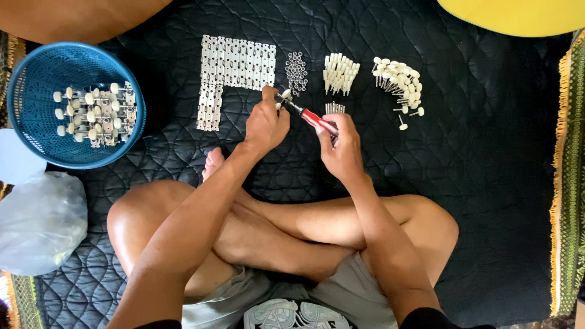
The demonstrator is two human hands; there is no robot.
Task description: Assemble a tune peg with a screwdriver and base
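I sit cross-legged on a black quilted mat (475,183). My left hand (266,123) pinches a small metal part with a white knob (285,95) above the mat. My right hand (342,146) grips a red-handled screwdriver (311,117), its tip set against that part. Just beyond my left hand, white metal plates (234,64) lie in neat rows. To their right lie a pile of small metal rings (296,72), a bundle of white pegs (339,73) and a heap of white-knobbed pins (399,82). A few short pins (334,108) rest near my right hand.
A blue plastic basket (36,79) at the left holds several assembled metal parts with white knobs (97,116). A clear plastic bag (39,219) lies below it. A yellow curved object (518,15) sits at the top right. A fringed woven rug edge (563,183) borders the right.
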